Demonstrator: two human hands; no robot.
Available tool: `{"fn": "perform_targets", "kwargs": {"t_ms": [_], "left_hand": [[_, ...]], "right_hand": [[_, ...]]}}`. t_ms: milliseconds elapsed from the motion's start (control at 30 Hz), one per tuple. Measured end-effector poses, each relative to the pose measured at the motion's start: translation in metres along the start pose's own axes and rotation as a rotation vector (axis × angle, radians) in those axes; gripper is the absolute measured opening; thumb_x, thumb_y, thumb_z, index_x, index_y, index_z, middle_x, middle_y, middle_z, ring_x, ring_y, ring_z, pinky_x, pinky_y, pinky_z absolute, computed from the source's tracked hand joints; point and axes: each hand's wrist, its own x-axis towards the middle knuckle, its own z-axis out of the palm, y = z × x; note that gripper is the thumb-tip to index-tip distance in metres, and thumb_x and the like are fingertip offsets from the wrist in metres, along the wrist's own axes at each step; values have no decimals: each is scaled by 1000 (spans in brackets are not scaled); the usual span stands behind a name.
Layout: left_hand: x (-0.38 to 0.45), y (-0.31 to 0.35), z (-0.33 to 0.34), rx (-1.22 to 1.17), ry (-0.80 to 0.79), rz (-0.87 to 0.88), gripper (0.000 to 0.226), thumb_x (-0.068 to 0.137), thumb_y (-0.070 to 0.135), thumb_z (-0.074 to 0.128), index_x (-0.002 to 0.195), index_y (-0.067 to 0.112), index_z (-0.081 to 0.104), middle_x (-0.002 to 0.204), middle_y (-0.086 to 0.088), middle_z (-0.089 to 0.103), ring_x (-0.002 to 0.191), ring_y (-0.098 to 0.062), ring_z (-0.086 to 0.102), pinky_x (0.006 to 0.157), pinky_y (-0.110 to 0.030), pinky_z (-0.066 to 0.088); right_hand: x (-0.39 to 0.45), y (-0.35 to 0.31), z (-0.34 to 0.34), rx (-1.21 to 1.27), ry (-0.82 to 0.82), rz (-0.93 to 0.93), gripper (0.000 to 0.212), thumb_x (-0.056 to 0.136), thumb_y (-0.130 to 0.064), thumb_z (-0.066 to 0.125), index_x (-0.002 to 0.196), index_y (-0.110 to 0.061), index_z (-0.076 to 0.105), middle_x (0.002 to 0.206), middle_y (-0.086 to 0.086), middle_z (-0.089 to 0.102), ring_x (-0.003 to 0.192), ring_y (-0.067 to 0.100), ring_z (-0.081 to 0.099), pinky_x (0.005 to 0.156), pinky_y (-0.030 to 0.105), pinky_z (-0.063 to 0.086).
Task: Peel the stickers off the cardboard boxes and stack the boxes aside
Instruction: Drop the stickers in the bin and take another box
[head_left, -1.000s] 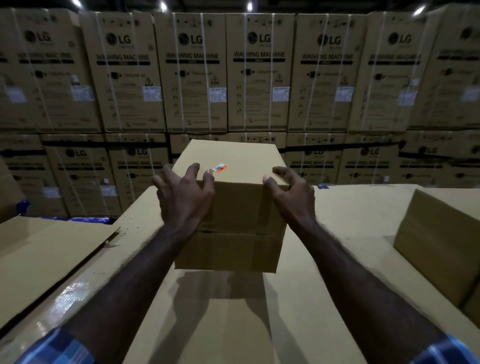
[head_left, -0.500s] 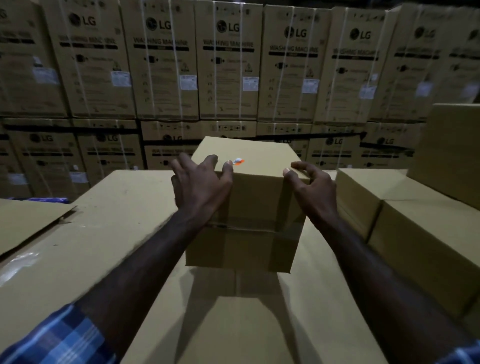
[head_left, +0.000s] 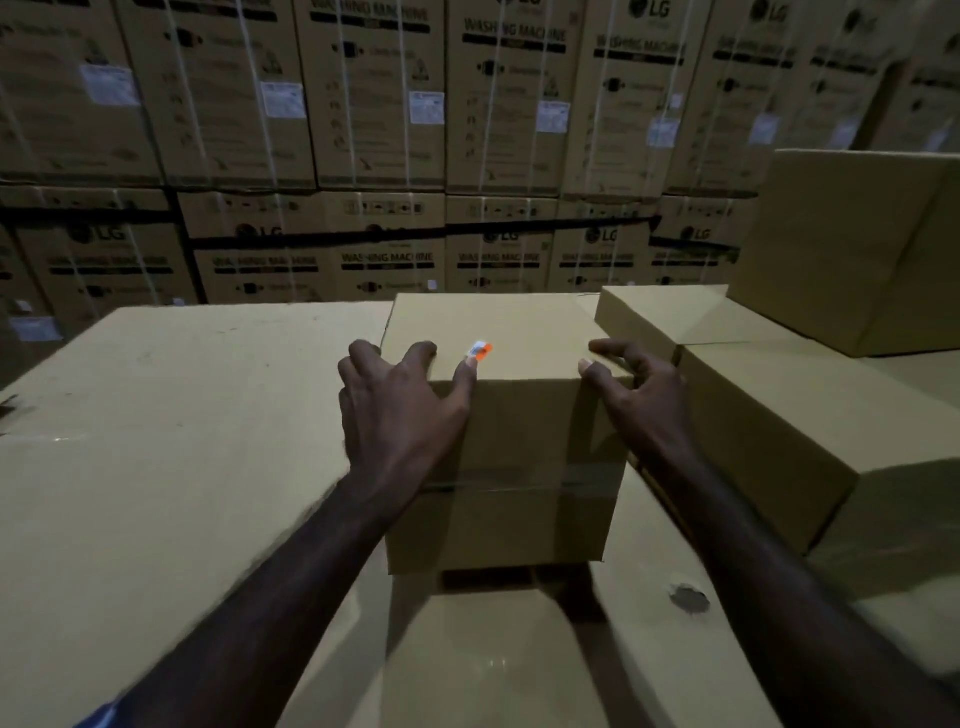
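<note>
Fingers (head_left: 422, 356) of both hands grip smooth square cardboard box (head_left: 524, 441)

Sticker (head_left: 481, 351) print: too small to read. Right box (head_left: 852, 249): cut off by right edge. Far cartons (head_left: 374, 93): labels blurred.

Matt brown cardboard box (head_left: 519, 441), smooth-faced, banded with glossy clear tape below the fingers (head_left: 415, 358); small glossy orange-and-white sticker (head_left: 480, 352) just beyond the left thumb tip.
</note>
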Motion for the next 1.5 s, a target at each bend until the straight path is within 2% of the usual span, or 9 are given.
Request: {"fn": "perform_targets", "kwargs": {"t_ms": [167, 400, 667, 767, 833, 933, 1033, 1200, 1500], "left_hand": [[-21, 0, 18, 3, -55, 36, 61, 84, 67, 44, 130, 28, 53, 123, -9, 35, 116, -25, 34, 88, -40, 47], [-41, 11, 34, -9, -128, 80, 59, 83, 68, 43, 130, 33, 52, 120, -6, 33, 120, -24, 34, 83, -39, 49], [-74, 24, 48, -27, -141, 33, 60, 79, 70, 44, 127, 36, 53, 120, 1, 30, 117, -18, 37, 73, -26, 43], [-76, 28, 49, -18, -132, -12, 59, 78, 69, 45, 126, 35, 54, 123, -1, 33, 118, -19, 38, 72, -26, 43], [-73, 27, 50, -21, -125, -34, 57, 79, 67, 45, 124, 34, 56, 123, -2, 35, 116, -20, 41, 72, -28, 46], [-67, 26, 50, -13, -108, -65, 51, 83, 62, 49, 122, 31, 58, 125, -2, 40, 114, -19, 42, 71, -28, 44], [-59, 24, 50, -10, -99, -84, 45, 87, 56, 50, 121, 30, 61, 126, -3, 46, 113, -20, 42, 74, -29, 39], [-44, 24, 51, -6, -112, -95, 42, 89, 50, 48, 123, 29, 60, 129, -3, 49, 118, -22, 40, 85, -36, 42], [-28, 17, 55, -34, -88, -76, 53, 80, 54, 42, 122, 28, 61, 127, -3, 52, 117, -22, 41, 88, -42, 46]], "right_hand": [[-17, 30, -8, 25, -11, 53, 33, 87, -32, 67, 119, -27, 65, 129, -1, 59, 116, 13, 52, 81, 34, 54], [-24, 56, -32, 63, -25, 93, 26, 87, -25, 68, 113, -29, 67, 118, -11, 58, 114, 17, 56, 84, 52, 56], [-24, 80, -56, 46, -120, 60, 38, 76, -41, 62, 113, -34, 65, 113, -35, 50, 108, -4, 50, 90, 54, 53], [-22, 85, -62, -11, -161, 9, 36, 81, -43, 63, 116, -37, 63, 121, -31, 49, 119, 11, 52, 87, 49, 55], [-17, 82, -62, -146, -168, -37, 32, 87, -36, 65, 118, -31, 64, 139, -16, 46, 130, 21, 46, 87, 38, 53], [-9, 66, -56, -430, -192, -235, 31, 88, -32, 65, 118, -24, 64, 151, 1, 39, 139, 23, 34, 101, 38, 39], [-1, 38, -43, -560, -339, -403, 33, 91, -39, 59, 120, -24, 65, 142, 0, 53, 131, 19, 44, 107, 38, 33], [1, 5, -11, -420, -545, -383, 40, 86, -54, 61, 111, -24, 69, 109, -7, 70, 92, 5, 60, 78, 29, 56], [-1, 7, 3, -422, -514, -393, 38, 85, -50, 65, 108, -21, 72, 113, -6, 70, 103, 7, 56, 85, 28, 51]]}}
